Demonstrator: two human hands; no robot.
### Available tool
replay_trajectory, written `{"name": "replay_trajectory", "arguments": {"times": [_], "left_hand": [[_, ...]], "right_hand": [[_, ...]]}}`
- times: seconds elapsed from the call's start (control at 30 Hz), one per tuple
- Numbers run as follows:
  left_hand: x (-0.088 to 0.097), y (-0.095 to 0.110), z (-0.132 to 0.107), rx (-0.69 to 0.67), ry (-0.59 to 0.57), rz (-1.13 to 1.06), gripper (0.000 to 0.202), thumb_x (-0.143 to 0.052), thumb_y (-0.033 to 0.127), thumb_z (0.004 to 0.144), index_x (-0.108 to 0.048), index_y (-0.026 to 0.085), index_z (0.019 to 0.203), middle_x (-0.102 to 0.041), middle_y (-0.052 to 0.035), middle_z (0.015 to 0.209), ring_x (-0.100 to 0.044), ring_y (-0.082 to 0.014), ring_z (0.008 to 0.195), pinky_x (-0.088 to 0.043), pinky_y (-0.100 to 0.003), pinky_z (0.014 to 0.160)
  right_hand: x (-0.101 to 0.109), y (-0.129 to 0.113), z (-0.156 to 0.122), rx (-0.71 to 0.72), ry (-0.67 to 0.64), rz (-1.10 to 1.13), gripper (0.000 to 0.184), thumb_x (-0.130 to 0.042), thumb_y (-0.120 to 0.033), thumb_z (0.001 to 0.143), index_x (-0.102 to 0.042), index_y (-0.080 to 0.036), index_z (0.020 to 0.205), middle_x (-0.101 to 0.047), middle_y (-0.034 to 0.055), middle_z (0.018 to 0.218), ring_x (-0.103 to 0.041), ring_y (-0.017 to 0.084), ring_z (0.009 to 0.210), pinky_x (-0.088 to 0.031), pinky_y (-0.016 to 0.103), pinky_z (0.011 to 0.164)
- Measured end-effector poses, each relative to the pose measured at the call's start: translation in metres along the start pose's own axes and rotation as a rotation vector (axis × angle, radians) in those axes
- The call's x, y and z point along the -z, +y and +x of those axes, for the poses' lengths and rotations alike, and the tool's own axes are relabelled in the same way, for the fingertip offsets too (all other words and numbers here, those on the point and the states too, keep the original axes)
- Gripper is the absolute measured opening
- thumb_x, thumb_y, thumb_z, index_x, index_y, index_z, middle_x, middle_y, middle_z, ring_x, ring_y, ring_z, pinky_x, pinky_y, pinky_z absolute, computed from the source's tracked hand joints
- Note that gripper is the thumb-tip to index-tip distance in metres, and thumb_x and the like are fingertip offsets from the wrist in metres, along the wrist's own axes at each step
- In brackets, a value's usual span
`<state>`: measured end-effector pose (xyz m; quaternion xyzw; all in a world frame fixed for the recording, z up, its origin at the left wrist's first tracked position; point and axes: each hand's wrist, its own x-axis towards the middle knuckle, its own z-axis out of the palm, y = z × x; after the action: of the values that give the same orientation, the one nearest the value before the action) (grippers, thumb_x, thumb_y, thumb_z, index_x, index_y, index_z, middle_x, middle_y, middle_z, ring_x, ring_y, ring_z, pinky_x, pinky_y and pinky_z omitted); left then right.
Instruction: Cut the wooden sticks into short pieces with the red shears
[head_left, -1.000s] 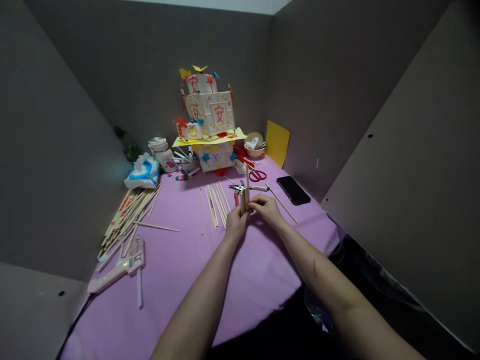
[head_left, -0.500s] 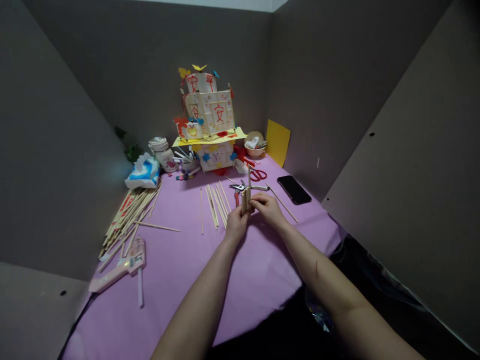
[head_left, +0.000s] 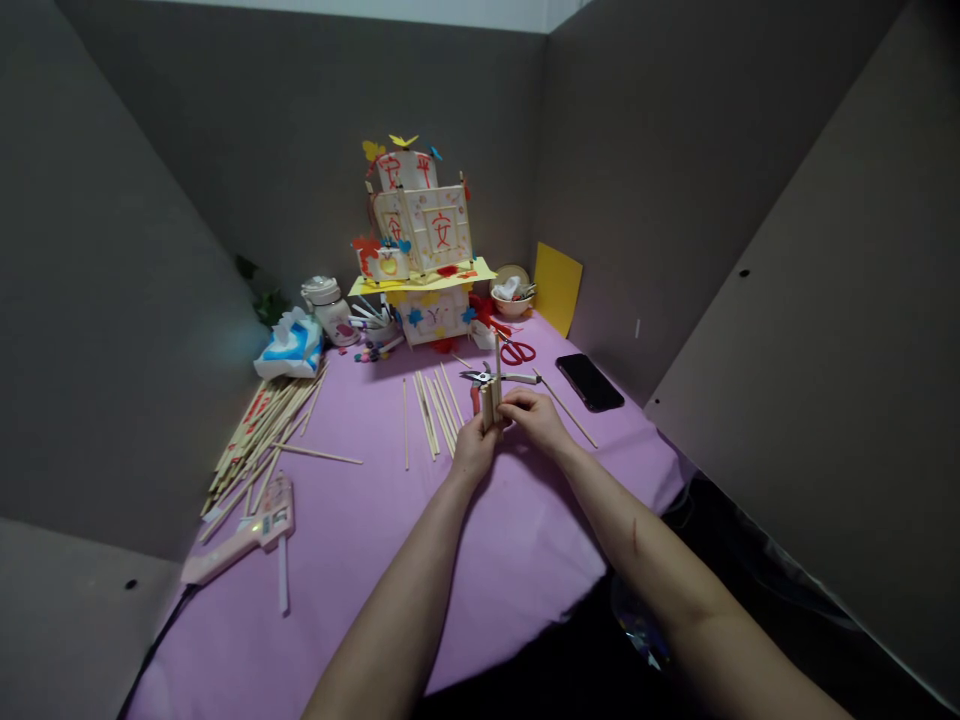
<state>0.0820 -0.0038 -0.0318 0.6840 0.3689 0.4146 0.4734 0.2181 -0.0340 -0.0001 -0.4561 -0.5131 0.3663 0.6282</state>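
Note:
My left hand (head_left: pixel 475 447) is closed round a small upright bundle of wooden sticks (head_left: pixel 491 402), above the purple cloth. One stick (head_left: pixel 498 358) in the bundle stands taller than the others. Against the bundle's right side, my right hand (head_left: pixel 529 412) pinches at the sticks, its fingertips partly hidden. Just behind the hands lie pruning shears (head_left: pixel 517 377), open-bladed, with red scissors (head_left: pixel 517 352) farther back. Several loose sticks (head_left: pixel 435 410) lie side by side to the left of my left hand.
A decorated paper lantern tower (head_left: pixel 435 235) stands at the back. On the left are a stick pile (head_left: pixel 259 435), a pink glue gun (head_left: pixel 262 530), tissues (head_left: pixel 290 345) and a white jar (head_left: pixel 330 310). A phone (head_left: pixel 589 382), a bowl (head_left: pixel 512 302) and yellow card (head_left: pixel 558 290) are on the right.
The whole view has shifted slightly. Both hands stay on the stick bundle in almost the same pose, and nothing has been let go.

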Motion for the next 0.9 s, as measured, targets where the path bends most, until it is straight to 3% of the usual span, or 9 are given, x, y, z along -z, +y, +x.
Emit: {"name": "replay_trajectory", "arguments": {"times": [0.37,0.5,0.63,0.7,0.8,0.9], "left_hand": [[-0.001,0.004,-0.002,-0.031,0.005,-0.001,0.021,-0.060,0.023,0.080,-0.071,0.014,0.095,-0.073,-0.0053,0.084,-0.067,-0.0189,0.079,-0.051,-0.030,0.074],[-0.002,0.007,-0.006,-0.026,0.044,-0.101,0.023,-0.058,0.026,0.082,-0.069,0.014,0.099,-0.073,-0.0092,0.096,-0.068,-0.0204,0.089,-0.053,-0.031,0.078],[-0.003,0.009,-0.010,0.026,0.124,-0.211,0.025,-0.059,0.031,0.083,-0.067,0.012,0.098,-0.072,-0.0124,0.098,-0.068,-0.0199,0.087,-0.055,-0.032,0.076],[-0.003,0.009,-0.010,0.032,0.119,-0.213,0.026,-0.059,0.032,0.082,-0.066,0.012,0.097,-0.072,-0.0122,0.096,-0.068,-0.0194,0.085,-0.055,-0.032,0.076],[-0.003,0.006,-0.010,0.023,0.106,-0.200,0.025,-0.060,0.032,0.082,-0.067,0.013,0.096,-0.072,-0.0111,0.095,-0.068,-0.0195,0.086,-0.055,-0.033,0.078],[-0.002,0.002,-0.009,0.016,0.098,-0.187,0.026,-0.059,0.034,0.082,-0.066,0.013,0.096,-0.071,-0.0111,0.097,-0.068,-0.0209,0.088,-0.055,-0.032,0.075]], "right_hand": [[0.000,0.001,-0.002,0.047,0.014,-0.102,0.013,-0.069,-0.032,0.071,-0.068,-0.019,0.067,-0.058,0.0021,0.080,-0.056,0.015,0.074,-0.048,0.028,0.067],[0.014,-0.003,0.008,0.067,0.007,-0.155,0.024,-0.063,-0.040,0.080,-0.071,-0.020,0.092,-0.067,0.0050,0.096,-0.061,0.018,0.088,-0.048,0.031,0.081],[0.029,-0.011,0.036,-0.058,0.181,-0.452,0.048,-0.062,-0.051,0.078,-0.065,-0.017,0.112,-0.067,0.0113,0.106,-0.062,0.024,0.098,-0.046,0.039,0.090],[0.025,-0.010,0.052,-0.148,0.181,-0.710,0.071,-0.070,-0.057,0.069,-0.058,-0.015,0.126,-0.061,0.0178,0.121,-0.056,0.032,0.112,-0.040,0.047,0.097],[0.007,-0.001,0.073,-0.255,0.092,-0.976,0.105,-0.079,-0.063,0.054,-0.044,-0.014,0.140,-0.042,0.0251,0.143,-0.033,0.044,0.133,-0.021,0.060,0.107],[-0.013,0.012,0.087,-0.362,0.030,-0.963,0.107,-0.087,-0.054,0.049,-0.046,-0.009,0.137,-0.034,0.0302,0.147,-0.019,0.050,0.136,-0.006,0.067,0.106]]}}
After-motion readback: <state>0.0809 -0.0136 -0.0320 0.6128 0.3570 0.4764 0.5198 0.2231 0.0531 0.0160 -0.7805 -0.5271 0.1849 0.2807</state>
